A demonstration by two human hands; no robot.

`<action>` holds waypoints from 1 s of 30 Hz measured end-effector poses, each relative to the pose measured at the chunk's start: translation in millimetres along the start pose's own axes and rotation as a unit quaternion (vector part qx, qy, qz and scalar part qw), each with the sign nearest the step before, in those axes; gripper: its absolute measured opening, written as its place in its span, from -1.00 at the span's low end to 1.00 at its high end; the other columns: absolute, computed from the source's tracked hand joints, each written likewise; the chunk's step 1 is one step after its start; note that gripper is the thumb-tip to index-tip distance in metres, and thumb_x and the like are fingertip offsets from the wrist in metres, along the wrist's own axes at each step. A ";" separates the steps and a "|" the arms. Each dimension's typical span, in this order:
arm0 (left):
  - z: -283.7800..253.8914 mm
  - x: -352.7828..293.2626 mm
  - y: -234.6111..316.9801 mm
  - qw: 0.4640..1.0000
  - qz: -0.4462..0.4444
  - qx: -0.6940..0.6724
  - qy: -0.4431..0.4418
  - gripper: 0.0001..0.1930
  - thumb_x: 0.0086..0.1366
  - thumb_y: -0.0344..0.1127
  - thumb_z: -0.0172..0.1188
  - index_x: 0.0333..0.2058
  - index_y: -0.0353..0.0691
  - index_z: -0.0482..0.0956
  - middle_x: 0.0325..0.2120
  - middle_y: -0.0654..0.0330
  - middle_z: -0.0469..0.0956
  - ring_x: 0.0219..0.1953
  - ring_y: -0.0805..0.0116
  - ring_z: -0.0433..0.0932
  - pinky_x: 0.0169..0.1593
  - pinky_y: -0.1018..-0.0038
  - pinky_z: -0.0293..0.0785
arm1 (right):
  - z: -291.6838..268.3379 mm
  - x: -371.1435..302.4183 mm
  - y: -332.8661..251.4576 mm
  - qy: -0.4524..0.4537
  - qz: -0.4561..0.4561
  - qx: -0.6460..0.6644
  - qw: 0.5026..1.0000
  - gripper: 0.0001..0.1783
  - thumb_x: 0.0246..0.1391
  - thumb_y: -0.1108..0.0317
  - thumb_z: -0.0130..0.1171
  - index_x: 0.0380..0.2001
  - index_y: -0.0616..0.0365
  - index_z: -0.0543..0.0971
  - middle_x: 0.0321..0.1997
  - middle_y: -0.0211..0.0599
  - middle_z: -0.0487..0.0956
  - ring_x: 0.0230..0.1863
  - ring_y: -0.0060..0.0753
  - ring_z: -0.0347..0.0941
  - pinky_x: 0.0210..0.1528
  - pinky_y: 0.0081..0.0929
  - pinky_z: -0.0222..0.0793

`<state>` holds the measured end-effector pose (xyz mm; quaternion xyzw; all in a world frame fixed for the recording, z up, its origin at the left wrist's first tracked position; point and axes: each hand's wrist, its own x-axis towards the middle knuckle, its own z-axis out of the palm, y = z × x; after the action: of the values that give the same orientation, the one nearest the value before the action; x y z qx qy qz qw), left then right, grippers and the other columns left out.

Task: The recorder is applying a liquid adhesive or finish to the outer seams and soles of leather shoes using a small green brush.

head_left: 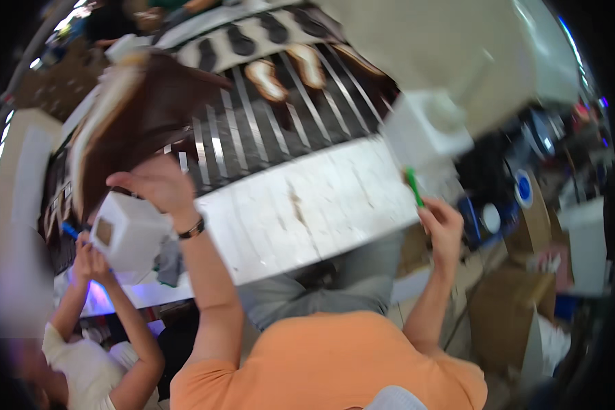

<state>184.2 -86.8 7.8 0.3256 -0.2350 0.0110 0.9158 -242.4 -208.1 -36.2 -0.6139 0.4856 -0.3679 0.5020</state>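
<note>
My right hand (444, 222) is closed around a thin green-handled brush (415, 188), held upright by the right edge of a white work surface (307, 205). Just beyond the brush stands a white square jug (427, 126). My left hand (160, 188), blurred, has its thumb stretched out and its fingers apart. It is beside a large dark brown leather piece with a pale edge (143, 102), maybe a boot; whether they touch is unclear. Beyond the work surface, pale shoe soles (266, 80) lie on a slatted metal rack (253, 133).
Dark soles (241, 41) lie in a row on a pale strip at the back. At left, a co-worker's hands (90, 263) hold a blue-handled tool (70, 230) near a white container with a cut opening (133, 236). Cardboard boxes (509, 314) stand at the right.
</note>
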 end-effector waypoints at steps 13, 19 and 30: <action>-109.5 -158.8 90.4 0.960 -0.178 0.208 0.050 -0.52 0.25 -0.42 0.15 0.12 -0.44 0.30 0.06 0.06 0.41 0.06 0.19 0.43 0.19 0.31 0.33 | -68.1 -10.7 14.6 0.166 -0.019 -0.376 0.912 -0.78 -0.09 0.30 0.29 -0.32 0.09 0.63 -0.35 -0.24 0.64 -0.27 -0.07 0.54 -0.25 -0.29 0.37; -107.1 -173.9 82.4 0.855 -0.035 0.513 -0.061 -0.41 0.12 -0.40 0.37 0.08 -0.48 0.33 0.05 0.02 0.43 0.04 0.24 0.43 0.13 0.34 0.35 | -80.2 -8.9 10.4 0.157 0.021 -0.422 0.893 -0.81 -0.10 0.30 0.30 -0.36 0.09 0.64 -0.37 -0.25 0.64 -0.29 -0.09 0.55 -0.26 -0.28 0.37; -78.0 -196.0 63.0 0.886 -0.007 0.462 -0.043 -0.50 0.17 -0.41 0.29 0.05 -0.48 0.36 0.05 0.00 0.43 0.01 0.21 0.46 0.10 0.31 0.42 | -74.4 17.8 23.3 0.134 0.022 -0.513 0.848 -0.82 -0.14 0.30 0.31 -0.42 0.10 0.65 -0.39 -0.06 0.62 -0.23 0.07 0.54 -0.21 -0.13 0.41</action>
<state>31.9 35.8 -93.6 0.7135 -0.2398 0.0980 0.6510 -312.9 -245.1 -42.8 -0.7175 0.6813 -0.1342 0.0540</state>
